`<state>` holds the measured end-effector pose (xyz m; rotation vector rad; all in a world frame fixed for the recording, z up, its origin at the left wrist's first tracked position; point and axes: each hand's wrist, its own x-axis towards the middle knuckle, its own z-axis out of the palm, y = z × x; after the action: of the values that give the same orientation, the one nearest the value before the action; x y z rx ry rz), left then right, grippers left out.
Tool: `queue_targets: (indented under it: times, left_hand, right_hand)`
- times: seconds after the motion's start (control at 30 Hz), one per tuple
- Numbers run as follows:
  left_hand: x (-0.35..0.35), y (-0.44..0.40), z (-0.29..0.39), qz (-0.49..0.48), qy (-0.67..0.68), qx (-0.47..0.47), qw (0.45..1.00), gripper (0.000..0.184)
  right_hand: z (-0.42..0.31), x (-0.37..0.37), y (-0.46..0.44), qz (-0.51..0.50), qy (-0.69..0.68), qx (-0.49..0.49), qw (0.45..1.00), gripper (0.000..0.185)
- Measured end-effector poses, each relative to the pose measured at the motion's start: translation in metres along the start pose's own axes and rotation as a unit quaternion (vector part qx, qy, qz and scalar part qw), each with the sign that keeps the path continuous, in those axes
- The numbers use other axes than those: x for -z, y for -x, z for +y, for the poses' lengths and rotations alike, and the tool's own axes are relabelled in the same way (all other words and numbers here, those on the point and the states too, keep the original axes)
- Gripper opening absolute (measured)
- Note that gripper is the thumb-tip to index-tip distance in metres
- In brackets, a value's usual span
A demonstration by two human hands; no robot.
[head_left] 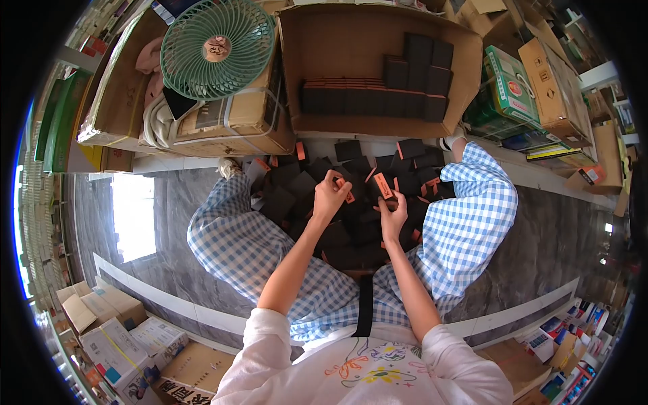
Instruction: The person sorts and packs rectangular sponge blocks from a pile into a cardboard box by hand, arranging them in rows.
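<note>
Head view: the left hand [329, 196] is at the middle of the work area; its thumb and fingers pinch a small box with an orange face [345, 192], partly covered by the fingers; the right hand [393, 214] is just beside it; its thumb and fingertips pinch the lower end of a second small box [383, 185], tilted, with its orange face and dark lettering turned up; the two held boxes are near each other but apart.

Both are above a loose pile of black boxes [351, 233], located between the legs; the boxes in the pile lie at mixed angles, and several show orange edges.

Beyond the pile stands a large open carton [331, 50]; it contains packed black boxes [364, 101], set in a row along the near wall and stacked higher toward the right side; orange edges show along the top of the row.

To the left of this carton, a green fan [216, 47] is positioned above a strapped carton [233, 121]; a white cloth [159, 121] hangs beside it; to the right, a green and white box [511, 88] is next to a tall brown carton [553, 91]; the floor [533, 236] is dark and marbled.
</note>
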<state>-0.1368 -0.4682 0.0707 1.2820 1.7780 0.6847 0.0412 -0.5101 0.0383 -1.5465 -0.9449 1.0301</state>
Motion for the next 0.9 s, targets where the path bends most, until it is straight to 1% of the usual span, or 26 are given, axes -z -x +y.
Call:
queue_targets:
  times: [0.13,0.2,0.33,0.4,0.43,0.5,0.53,0.6,0.63,0.67,0.7,0.73,0.77,0.8,0.83,0.87,0.9]
  left_hand:
    - [-0.008,0.002,0.003,-0.027,0.009,-0.009,1.0,0.034]
    - [-0.011,0.002,0.001,-0.048,0.03,-0.009,0.998,0.035]
    - [-0.013,-0.003,-0.004,-0.047,0.041,-0.013,0.998,0.033]
    - [-0.014,-0.004,-0.004,-0.053,0.111,0.009,0.992,0.031]
    - [-0.015,-0.004,-0.004,-0.053,0.111,0.009,0.992,0.031]
    - [-0.016,-0.005,-0.002,-0.063,0.148,0.049,0.986,0.032]
    - [-0.016,-0.004,-0.002,-0.063,0.148,0.048,0.986,0.032]
    - [-0.015,-0.002,0.001,-0.084,0.224,0.107,0.965,0.041]
    - [-0.015,0.0,0.003,-0.084,0.225,0.107,0.965,0.041]
    - [-0.015,0.002,0.006,-0.092,0.252,0.141,0.953,0.045]
    - [-0.015,0.003,0.008,-0.1,0.279,0.176,0.939,0.05]
    - [-0.015,0.003,0.007,-0.1,0.28,0.175,0.939,0.05]
    - [-0.015,0.002,0.006,-0.096,0.26,0.173,0.945,0.052]
    - [-0.016,0.001,0.004,-0.092,0.239,0.17,0.952,0.055]
    - [-0.014,0.003,0.01,-0.083,0.254,0.169,0.949,0.063]
    - [-0.018,0.0,0.0,-0.086,0.255,0.166,0.949,0.063]
    - [-0.027,-0.005,-0.019,-0.043,0.18,0.1,0.978,0.067]
  right_hand:
    - [-0.003,-0.005,0.002,-0.027,0.011,0.034,0.999,0.027]
    - [-0.008,-0.008,0.004,-0.059,0.096,0.131,0.985,0.031]
    - [-0.022,-0.006,0.005,-0.072,0.094,0.132,0.984,0.033]
    - [-0.024,-0.006,0.003,-0.073,0.092,0.136,0.984,0.033]
    - [-0.024,-0.006,0.002,-0.074,0.091,0.141,0.983,0.033]
    - [-0.024,-0.006,0.001,-0.074,0.091,0.146,0.982,0.035]
    - [-0.024,-0.006,0.001,-0.075,0.092,0.15,0.982,0.036]
    - [-0.025,-0.006,0.001,-0.081,0.094,0.154,0.98,0.038]
    - [-0.026,-0.006,0.002,-0.087,0.097,0.158,0.979,0.039]
    - [-0.028,-0.006,0.003,-0.088,0.097,0.158,0.979,0.039]
    - [-0.035,-0.007,0.005,-0.099,0.112,0.183,0.972,0.041]
    - [-0.039,-0.008,0.008,-0.11,0.128,0.209,0.963,0.042]
    - [-0.035,-0.009,0.01,-0.135,0.097,0.151,0.975,0.044]
    - [-0.034,-0.009,0.011,-0.154,0.103,0.138,0.973,0.044]
    - [-0.033,-0.009,0.013,-0.167,0.118,0.139,0.969,0.044]
    - [-0.032,-0.009,0.014,-0.18,0.132,0.14,0.965,0.044]
    - [-0.033,-0.009,0.015,-0.2,0.14,0.138,0.96,0.045]
